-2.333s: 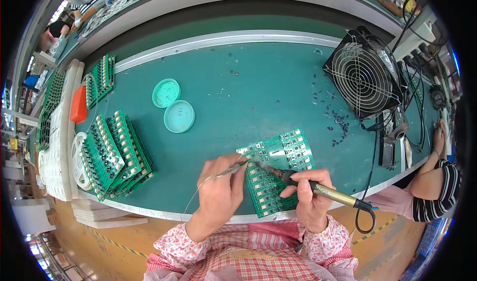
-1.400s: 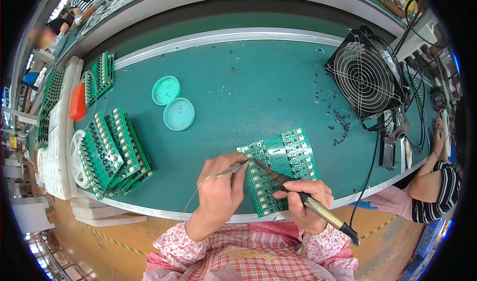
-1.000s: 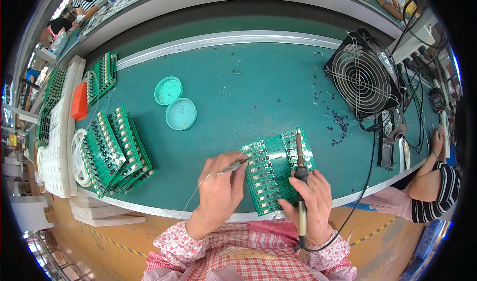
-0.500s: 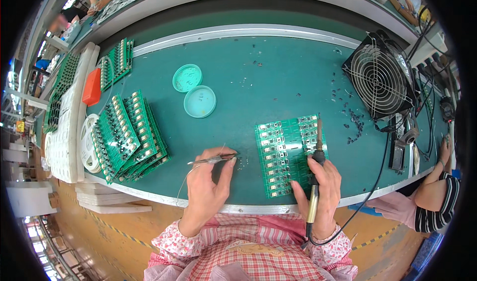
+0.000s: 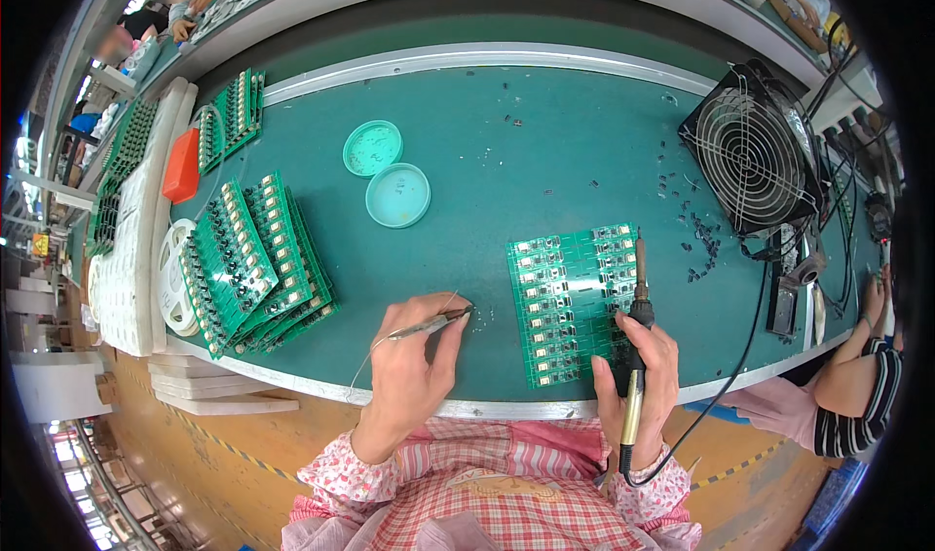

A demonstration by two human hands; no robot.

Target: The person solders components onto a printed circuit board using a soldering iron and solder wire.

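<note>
From here I see the green worktop (image 5: 467,176) filling most of the view, a black fan (image 5: 748,152) at its far right corner. The circuit-board panel (image 5: 582,308) lies flat near the front edge, right of middle; I judge it light and stiff, its small parts fragile, best held by the outer edges. Along its right side stands the soldering iron (image 5: 641,312), right hand (image 5: 655,381) fingers wrapped round the handle; I'd trust only that grip, the metal end being probably hot. Left of the panel, the left hand (image 5: 416,356) pinches slim, likely springy tweezers (image 5: 427,326); whether their tips hold anything, I cannot tell. Pale specks (image 5: 481,314) lie just beside.
</note>
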